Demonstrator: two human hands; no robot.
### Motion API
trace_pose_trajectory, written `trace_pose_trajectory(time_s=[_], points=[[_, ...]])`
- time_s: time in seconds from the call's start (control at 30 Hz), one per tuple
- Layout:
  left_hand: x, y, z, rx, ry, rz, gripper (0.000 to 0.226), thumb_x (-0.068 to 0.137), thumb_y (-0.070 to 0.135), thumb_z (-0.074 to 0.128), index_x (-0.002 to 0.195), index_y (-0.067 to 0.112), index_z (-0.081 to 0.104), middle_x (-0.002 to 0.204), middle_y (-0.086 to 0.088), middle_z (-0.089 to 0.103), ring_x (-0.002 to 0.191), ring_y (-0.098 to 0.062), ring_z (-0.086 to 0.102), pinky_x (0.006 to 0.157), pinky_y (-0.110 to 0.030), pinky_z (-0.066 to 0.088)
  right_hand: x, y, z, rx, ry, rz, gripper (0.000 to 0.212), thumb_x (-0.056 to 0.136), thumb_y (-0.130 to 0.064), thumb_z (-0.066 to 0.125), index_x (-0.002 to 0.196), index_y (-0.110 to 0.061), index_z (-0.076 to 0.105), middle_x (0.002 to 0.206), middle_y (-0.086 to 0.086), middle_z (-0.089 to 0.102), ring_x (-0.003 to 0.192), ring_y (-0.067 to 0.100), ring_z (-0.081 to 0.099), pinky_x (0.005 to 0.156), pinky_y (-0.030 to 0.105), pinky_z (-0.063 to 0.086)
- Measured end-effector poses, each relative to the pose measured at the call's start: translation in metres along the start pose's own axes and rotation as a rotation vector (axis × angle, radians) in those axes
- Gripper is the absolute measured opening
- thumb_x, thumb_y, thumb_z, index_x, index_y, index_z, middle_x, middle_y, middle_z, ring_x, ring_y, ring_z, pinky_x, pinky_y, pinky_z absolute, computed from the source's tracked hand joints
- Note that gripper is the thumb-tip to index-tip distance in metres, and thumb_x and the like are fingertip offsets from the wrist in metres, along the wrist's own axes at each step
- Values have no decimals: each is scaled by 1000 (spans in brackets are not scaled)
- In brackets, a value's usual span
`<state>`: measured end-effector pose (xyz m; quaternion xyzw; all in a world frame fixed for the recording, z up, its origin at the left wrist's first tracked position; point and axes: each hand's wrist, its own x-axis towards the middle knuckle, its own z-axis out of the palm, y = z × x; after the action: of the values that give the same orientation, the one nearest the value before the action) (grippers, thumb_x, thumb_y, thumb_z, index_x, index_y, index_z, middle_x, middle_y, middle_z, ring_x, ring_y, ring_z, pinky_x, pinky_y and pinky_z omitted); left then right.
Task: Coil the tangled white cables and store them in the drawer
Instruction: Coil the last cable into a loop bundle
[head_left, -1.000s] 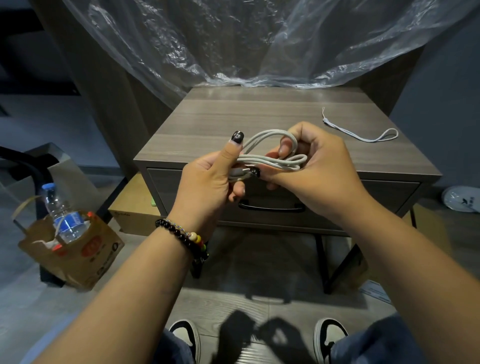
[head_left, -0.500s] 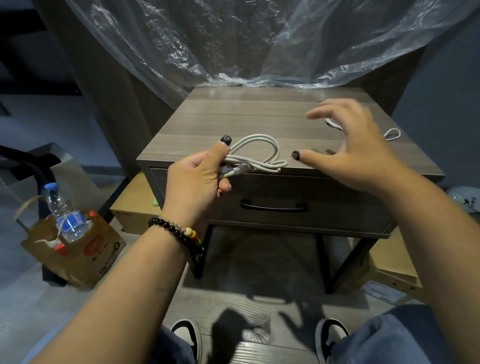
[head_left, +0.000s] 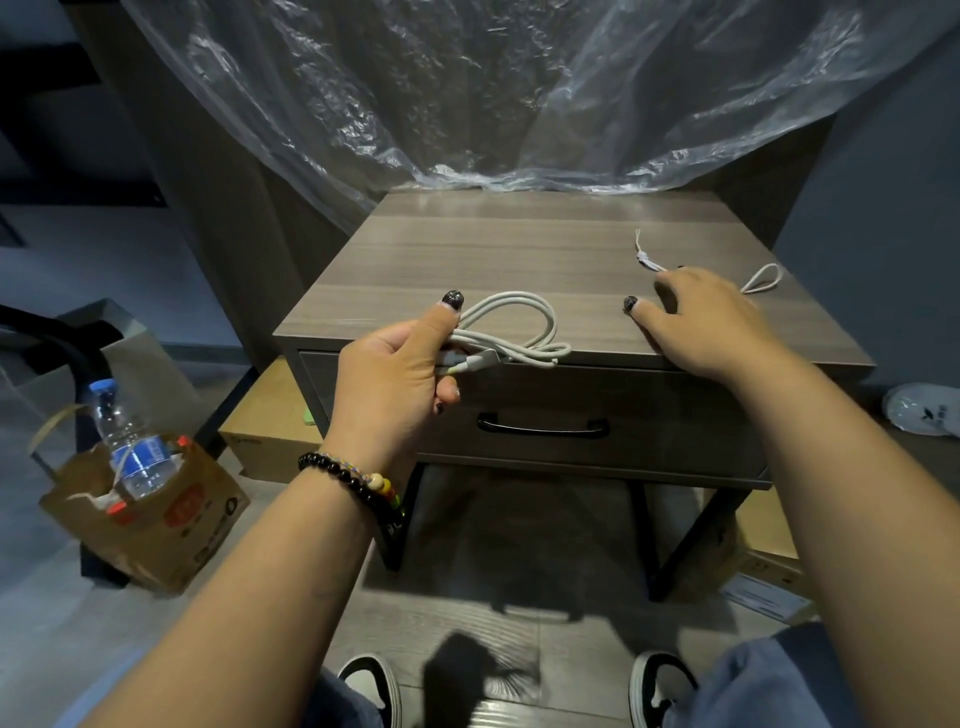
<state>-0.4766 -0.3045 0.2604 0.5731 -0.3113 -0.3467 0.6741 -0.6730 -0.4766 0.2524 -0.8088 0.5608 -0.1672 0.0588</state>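
Holding 1 coiled cable (head_left: 511, 332) in left hand (head_left: 400, 374) — thumb and curled fingers pinching the bundle at the nightstand (head_left: 467, 260) front edge. Reaching right hand (head_left: 701, 322) over the second cable (head_left: 761, 278), fingers relaxed and spread, gripping nothing (contact unclear). Judging 1 of 2 coiled — drawer (head_left: 675, 415) sitting closed, nothing stored yet.

No lettering reads here: the paper bag (head_left: 156, 525) print and bottle (head_left: 132, 447) label are too blurred.
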Motion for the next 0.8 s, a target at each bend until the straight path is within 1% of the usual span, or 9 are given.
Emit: trace_pose_trajectory(time_s=[0.1,0.17,0.27,0.37,0.47,0.57,0.63,0.7,0.8], points=[[0,2,0,-8,5,-7,29,90,30,61,68,11,63,57,2,56,39,-8,44,40,-16,35,-4,-6,0,175,96,-18,36,95,-26,55,130,-16,58,130,10,58,122,31,49,101,41,39],[0,3,-1,-6,11,-9,29,90,31,61,69,12,63,58,2,57,39,-8,44,41,-16,35,-6,-11,2,195,172,-78,33,93,-18,60,126,-16,62,124,9,62,116,30,54,100,39,41],[1,4,-3,-1,17,-8,28,91,31,60,70,12,63,58,3,57,40,-8,46,41,-16,36,-7,-20,8,222,230,-84,37,89,-24,67,122,-10,64,121,8,56,105,24,57,88,32,44],[1,4,-4,9,20,-4,26,92,28,59,74,11,64,56,5,59,40,-7,47,40,-16,37,-5,-23,11,216,233,-30,27,89,-27,67,109,-9,71,116,7,53,108,22,52,83,26,37],[1,5,-5,12,21,1,26,92,29,59,75,10,65,57,4,59,40,-7,48,39,-16,37,-5,-28,11,178,243,-49,16,91,-22,64,93,-9,74,110,10,58,106,26,53,82,30,38],[1,6,-7,11,18,-4,26,92,29,58,76,10,64,55,6,59,40,-7,48,39,-15,37,-9,-32,10,46,225,-114,16,94,-20,58,95,-9,69,107,10,58,105,29,50,88,40,39],[1,6,-8,12,20,-3,26,92,29,58,77,9,65,54,7,59,39,-7,48,40,-16,37,-13,-32,10,8,235,-201,14,97,-19,52,99,-10,62,104,9,57,103,29,49,89,41,38],[2,5,-8,14,28,1,26,93,29,58,78,9,65,54,6,59,40,-7,48,40,-16,36,-19,-34,7,163,259,-259,10,99,-16,46,102,-12,55,99,6,60,95,26,55,84,40,45],[5,5,-8,14,48,9,26,93,29,58,78,9,66,54,6,60,39,-7,48,39,-16,35,-32,-47,-7,698,267,-196,11,102,-13,40,98,-18,48,81,1,63,73,15,64,66,28,55]])
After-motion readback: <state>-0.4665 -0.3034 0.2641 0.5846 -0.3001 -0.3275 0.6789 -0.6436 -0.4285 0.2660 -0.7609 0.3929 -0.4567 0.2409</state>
